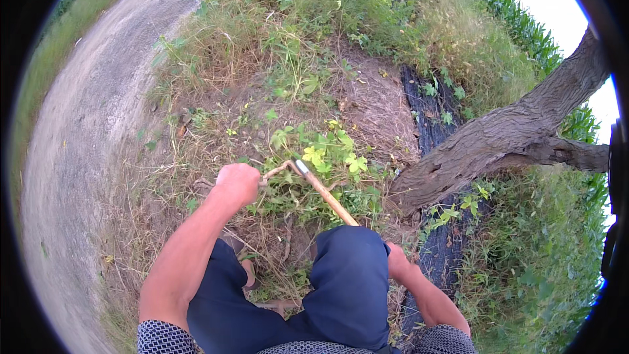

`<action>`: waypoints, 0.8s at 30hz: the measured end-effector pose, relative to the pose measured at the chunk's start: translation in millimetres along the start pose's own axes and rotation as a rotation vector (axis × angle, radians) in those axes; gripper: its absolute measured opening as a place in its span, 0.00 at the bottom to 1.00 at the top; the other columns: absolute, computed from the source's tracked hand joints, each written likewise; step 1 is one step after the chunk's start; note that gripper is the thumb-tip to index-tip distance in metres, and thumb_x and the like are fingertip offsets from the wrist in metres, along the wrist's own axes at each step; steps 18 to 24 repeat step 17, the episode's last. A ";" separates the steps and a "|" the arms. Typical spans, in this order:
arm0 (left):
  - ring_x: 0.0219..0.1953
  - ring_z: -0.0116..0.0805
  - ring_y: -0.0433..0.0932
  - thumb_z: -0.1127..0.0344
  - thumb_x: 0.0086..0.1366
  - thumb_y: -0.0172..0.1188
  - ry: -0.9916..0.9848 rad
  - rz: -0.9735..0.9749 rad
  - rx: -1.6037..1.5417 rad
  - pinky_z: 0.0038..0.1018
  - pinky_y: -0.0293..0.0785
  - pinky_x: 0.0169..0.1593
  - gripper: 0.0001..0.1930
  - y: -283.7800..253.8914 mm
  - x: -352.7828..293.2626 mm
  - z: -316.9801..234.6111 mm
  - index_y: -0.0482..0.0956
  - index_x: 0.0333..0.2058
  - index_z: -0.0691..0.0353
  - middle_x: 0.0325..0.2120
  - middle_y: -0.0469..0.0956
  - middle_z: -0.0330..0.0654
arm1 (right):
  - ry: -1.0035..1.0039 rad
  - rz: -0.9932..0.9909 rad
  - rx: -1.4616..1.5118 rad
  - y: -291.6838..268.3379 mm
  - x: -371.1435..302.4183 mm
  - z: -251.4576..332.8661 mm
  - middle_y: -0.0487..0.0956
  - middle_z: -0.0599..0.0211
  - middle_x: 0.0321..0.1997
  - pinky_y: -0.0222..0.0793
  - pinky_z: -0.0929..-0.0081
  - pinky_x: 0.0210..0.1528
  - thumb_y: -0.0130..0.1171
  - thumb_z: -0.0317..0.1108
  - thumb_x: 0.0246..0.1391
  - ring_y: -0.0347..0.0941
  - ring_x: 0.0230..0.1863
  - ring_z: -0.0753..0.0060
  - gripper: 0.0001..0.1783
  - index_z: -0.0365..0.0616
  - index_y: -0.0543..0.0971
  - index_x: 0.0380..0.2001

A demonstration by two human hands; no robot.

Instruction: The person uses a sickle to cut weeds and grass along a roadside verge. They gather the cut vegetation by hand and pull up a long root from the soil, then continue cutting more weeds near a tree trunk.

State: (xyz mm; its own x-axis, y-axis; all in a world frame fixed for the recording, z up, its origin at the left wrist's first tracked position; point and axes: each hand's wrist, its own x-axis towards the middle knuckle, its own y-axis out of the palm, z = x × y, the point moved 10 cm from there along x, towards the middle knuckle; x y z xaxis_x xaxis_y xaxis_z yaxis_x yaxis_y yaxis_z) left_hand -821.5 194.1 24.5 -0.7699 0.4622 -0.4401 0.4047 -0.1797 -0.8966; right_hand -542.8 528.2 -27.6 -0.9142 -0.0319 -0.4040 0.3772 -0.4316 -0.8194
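Observation:
My left hand [237, 183] is closed in a fist around a bent, light-brown woody stem [275, 172]. The stem reaches right, to the metal collar of a wooden-handled tool [332, 202]. Beside my right knee, my right hand [398, 261] is closed; the handle runs toward it behind the knee, which hides the grip itself. The tool's working end is lost among the leaves, so its kind cannot be told. Green and yellowish leafy weeds [327, 151] grow around the collar and below the stem.
A thick, leaning tree trunk [472, 137] rises on the right. Black ground sheeting [438, 249] runs past its base. Dry grass and weeds [262, 46] cover the ground ahead. A gravel track [85, 124] curves along the left. My legs in dark trousers [350, 282] are bent below.

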 end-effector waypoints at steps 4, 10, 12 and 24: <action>0.48 0.48 0.90 0.65 0.67 0.64 0.032 0.033 0.027 0.43 0.86 0.52 0.10 6.8 -7.4 -17.1 0.92 0.43 0.56 0.42 0.90 0.48 | 0.099 -0.011 -0.033 38.7 -67.0 -37.9 0.84 0.37 0.33 0.79 0.38 0.45 0.65 0.44 0.64 0.83 0.41 0.28 0.19 0.40 0.73 0.44; 0.46 0.49 0.90 0.66 0.67 0.64 0.020 -0.005 0.016 0.44 0.87 0.51 0.10 3.8 -20.4 -19.4 0.91 0.42 0.59 0.42 0.90 0.50 | 0.125 0.056 0.158 45.7 -67.2 -24.3 0.81 0.37 0.53 0.75 0.44 0.58 0.64 0.35 0.58 0.78 0.53 0.32 0.19 0.36 0.83 0.50; 0.46 0.50 0.90 0.66 0.66 0.63 0.022 -0.036 0.023 0.45 0.87 0.51 0.11 -13.7 -20.7 -18.7 0.91 0.42 0.60 0.41 0.90 0.51 | 0.116 0.022 0.276 35.1 -56.6 -20.8 0.82 0.36 0.54 0.75 0.45 0.59 0.65 0.36 0.59 0.80 0.53 0.34 0.20 0.35 0.83 0.50; 0.51 0.54 0.88 0.65 0.64 0.68 -0.138 -0.089 0.003 0.43 0.85 0.56 0.16 -58.9 -65.8 11.4 0.88 0.49 0.63 0.46 0.89 0.56 | 0.294 -0.027 0.484 -5.7 -38.2 4.3 0.88 0.43 0.55 0.80 0.60 0.59 0.66 0.37 0.66 0.86 0.56 0.44 0.25 0.42 0.79 0.64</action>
